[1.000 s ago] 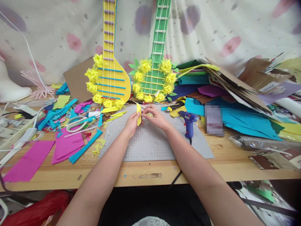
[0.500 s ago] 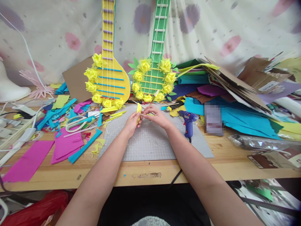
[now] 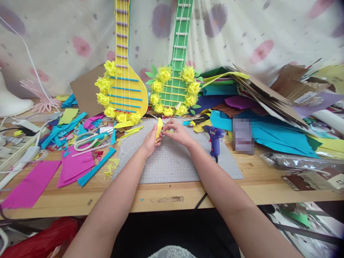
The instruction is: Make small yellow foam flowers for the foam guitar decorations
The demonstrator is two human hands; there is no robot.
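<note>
A folded piece of yellow crepe paper stands up from my left hand, whose thumb and fingers are closed on it. Close on its right is my right hand, fingers bent and drawn together with the tips at the left fingertips. What those tips pinch, if anything, is too small to make out. Both hands are above a grey cutting mat. Behind them lean a yellow paper lute-like instrument and a green one, both edged with yellow paper flowers.
A blue hot glue gun stands on the mat's right side. Scissors lie left among paper scraps and magenta sheets. Blue paper and cardboard are piled right. A power strip sits far left.
The yellow paper in my left hand has turned, showing a broader, rounder top. My right hand stays close beside it with little movement. The whole view has shifted slightly.
</note>
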